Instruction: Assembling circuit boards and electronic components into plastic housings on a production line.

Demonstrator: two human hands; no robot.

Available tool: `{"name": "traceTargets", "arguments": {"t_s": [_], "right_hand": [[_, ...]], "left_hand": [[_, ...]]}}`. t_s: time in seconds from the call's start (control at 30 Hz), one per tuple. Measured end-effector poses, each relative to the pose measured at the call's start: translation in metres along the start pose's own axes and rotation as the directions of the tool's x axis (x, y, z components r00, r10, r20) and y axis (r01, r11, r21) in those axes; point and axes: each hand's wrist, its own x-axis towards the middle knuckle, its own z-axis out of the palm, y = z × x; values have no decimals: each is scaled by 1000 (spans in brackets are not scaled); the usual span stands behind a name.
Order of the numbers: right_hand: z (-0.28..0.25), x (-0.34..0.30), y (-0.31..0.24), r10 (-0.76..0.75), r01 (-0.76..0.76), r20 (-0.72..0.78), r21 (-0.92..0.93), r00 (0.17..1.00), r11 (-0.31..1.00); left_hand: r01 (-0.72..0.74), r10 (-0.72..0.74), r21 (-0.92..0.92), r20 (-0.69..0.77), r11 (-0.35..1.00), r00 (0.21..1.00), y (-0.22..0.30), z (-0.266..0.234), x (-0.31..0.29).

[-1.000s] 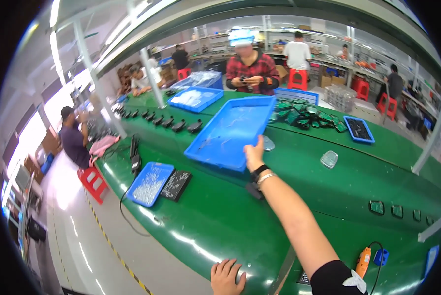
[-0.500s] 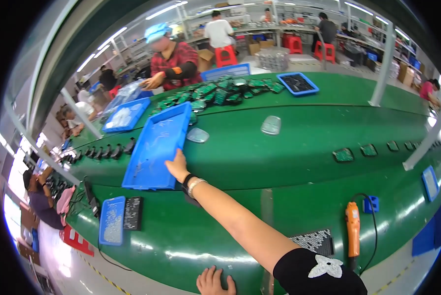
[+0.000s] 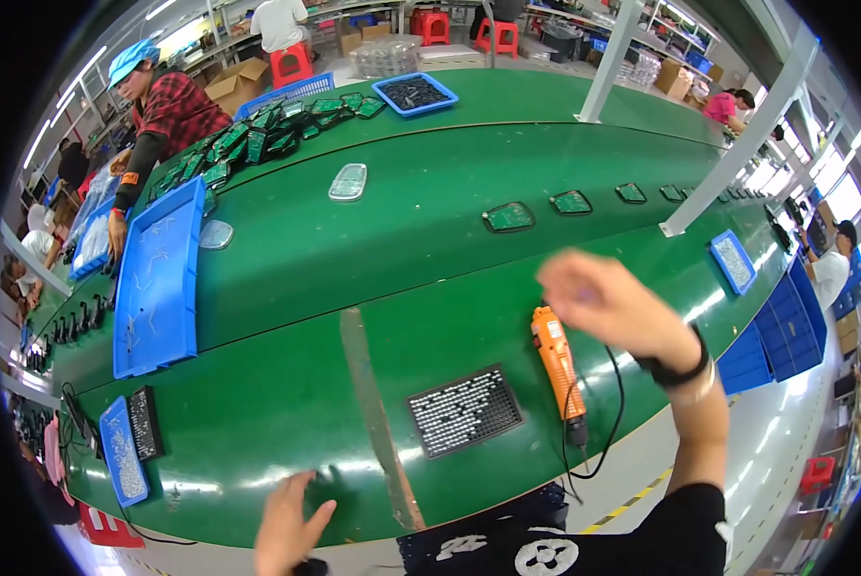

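My right hand (image 3: 611, 302), blurred by motion, hovers at the upper end of an orange electric screwdriver (image 3: 558, 365) with a black cord. Whether its fingers grip anything I cannot make out. Left of the tool lies a black gridded plate (image 3: 503, 415), partly filled with rows of small silvery pieces. My left hand (image 3: 294, 526) is at the near edge of the green table, thumb and fingers apart, holding nothing. A brown tape strip (image 3: 378, 422) runs between that hand and the plate.
A large blue tray (image 3: 190, 298) with thin strips stands at left. Green circuit boards (image 3: 509, 218) line the raised middle section, near a clear cover (image 3: 348, 182). A post (image 3: 728, 158) rises at right. Across the table a person (image 3: 176, 115) in a blue cap reaches over.
My right hand has left the large blue tray and swung right to the screwdriver. The view has turned right. My left hand remains by the near table edge.
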Motion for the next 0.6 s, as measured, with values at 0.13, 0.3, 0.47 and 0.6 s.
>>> {"name": "traceTargets", "arguments": {"t_s": [0.13,0.3,0.47,0.6], "right_hand": [[50,-73,75,295,-355,-219,-332,930,874],[75,-83,81,331,-415,-290,-305,898,857],[28,-187,36,265,-172,-323,289,909,942],[24,-242,24,279,76,-548,537,789,840]], "left_hand": [[-469,418,172,265,866,869,61,-20,108],[-565,512,188,268,803,816,150,36,302],[-496,492,265,85,827,866,185,91,412],[-625,642,279,35,729,765,221,123,443]]}}
